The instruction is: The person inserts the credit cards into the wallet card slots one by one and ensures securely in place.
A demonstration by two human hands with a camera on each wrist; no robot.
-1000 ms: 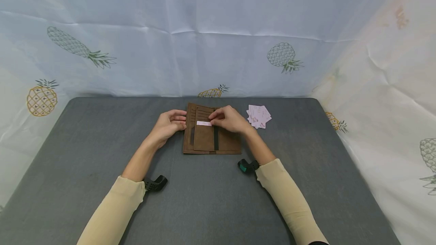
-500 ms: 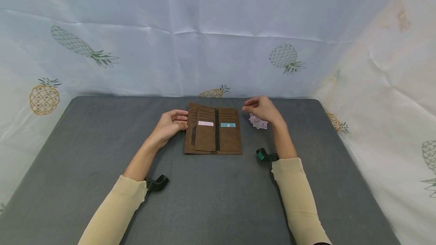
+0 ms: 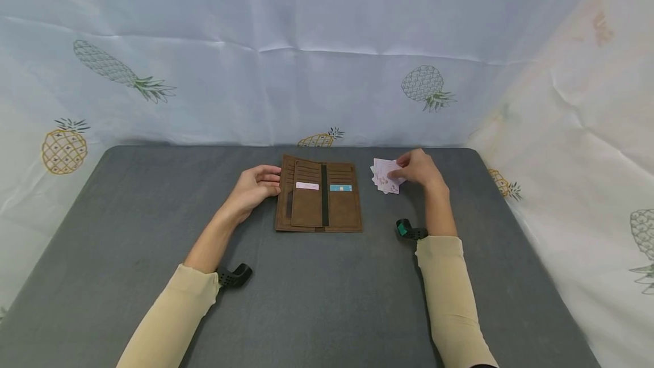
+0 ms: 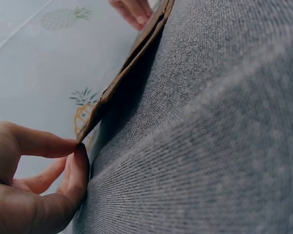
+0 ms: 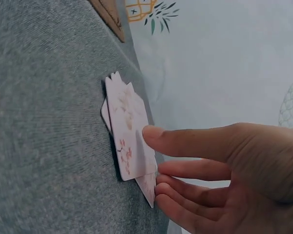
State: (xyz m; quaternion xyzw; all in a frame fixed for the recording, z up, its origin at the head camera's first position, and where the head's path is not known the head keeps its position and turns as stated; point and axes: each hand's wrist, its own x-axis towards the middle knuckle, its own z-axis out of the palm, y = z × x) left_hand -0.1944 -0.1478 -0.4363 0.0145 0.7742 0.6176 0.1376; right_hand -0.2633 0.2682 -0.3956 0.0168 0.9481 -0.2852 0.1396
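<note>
A brown wallet (image 3: 306, 209) lies unfolded on the grey table, with a pink card (image 3: 307, 185) in a left slot and a blue card (image 3: 341, 188) in a right slot. My left hand (image 3: 252, 189) pinches the wallet's left edge; in the left wrist view the hand (image 4: 44, 185) has thumb and index finger on a corner of the wallet (image 4: 119, 78). To the wallet's right is a fanned pile of pink cards (image 3: 384, 178). My right hand (image 3: 421, 170) holds its right side; in the right wrist view the thumb of the hand (image 5: 224, 170) lies on the top card (image 5: 127, 126), fingertips at the edge.
The grey table (image 3: 306, 300) has its back edge just behind the wallet and cards. A pale cloth (image 3: 327, 95) printed with pineapples hangs behind it. A black wrist device (image 3: 235, 275) sits at the left wrist, another (image 3: 410, 230) at the right.
My right hand has moved rightward from the wallet to the pink pile, uncovering the blue card, and come down on the pile's right side. The left hand has stayed at the wallet's edge.
</note>
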